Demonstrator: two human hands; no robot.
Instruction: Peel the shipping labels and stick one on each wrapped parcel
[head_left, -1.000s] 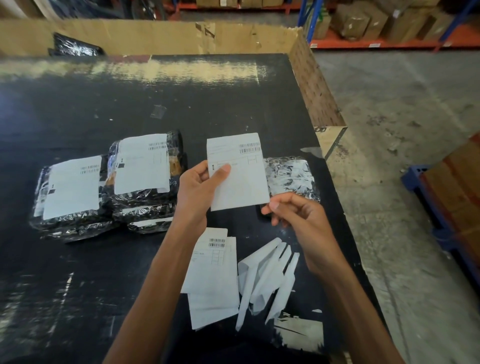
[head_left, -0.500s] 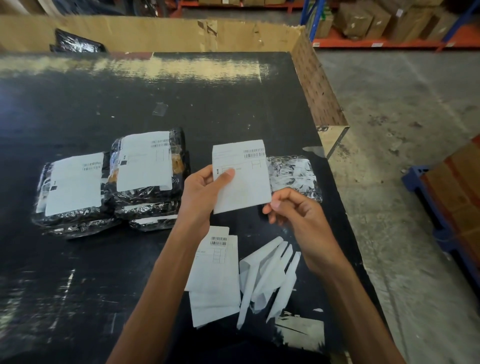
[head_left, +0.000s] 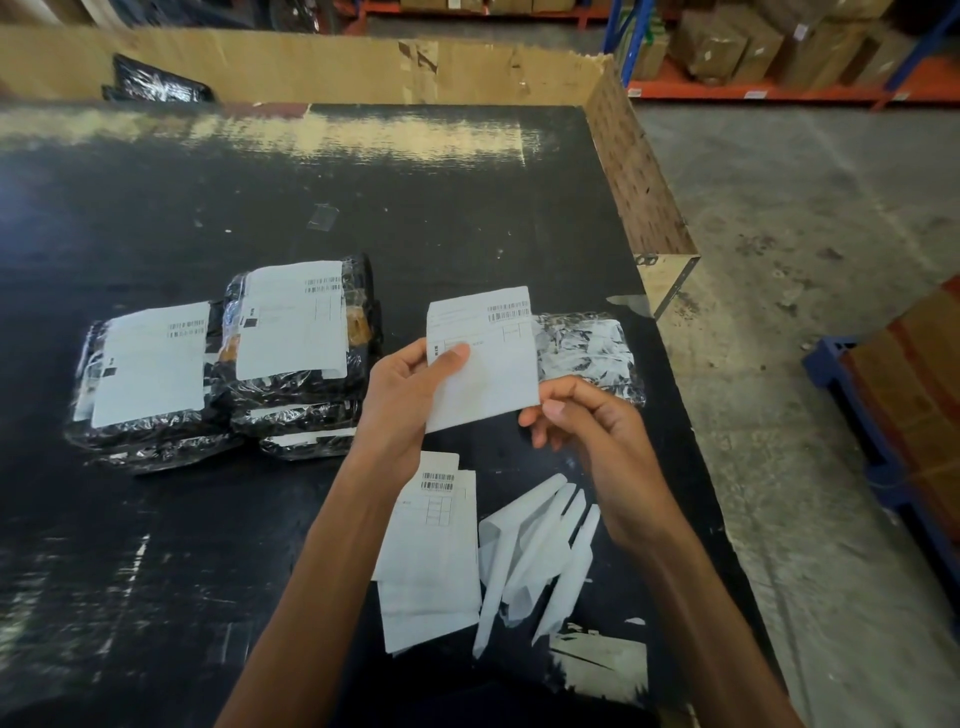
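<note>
Both forearms reach forward over the tabletop (head_left: 363, 208). The left hand (head_left: 410, 395) grips the shipping label (head_left: 488, 364) by its left edge, thumb on top. The right hand (head_left: 597, 441), fingers curled, pinches its near right corner. The label is held up in front of the unlabelled parcel (head_left: 587, 348) on the right.

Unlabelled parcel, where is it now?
Head view, right of centre: the unlabelled parcel lies on the black table near its right edge, partly hidden behind the held label.
</note>
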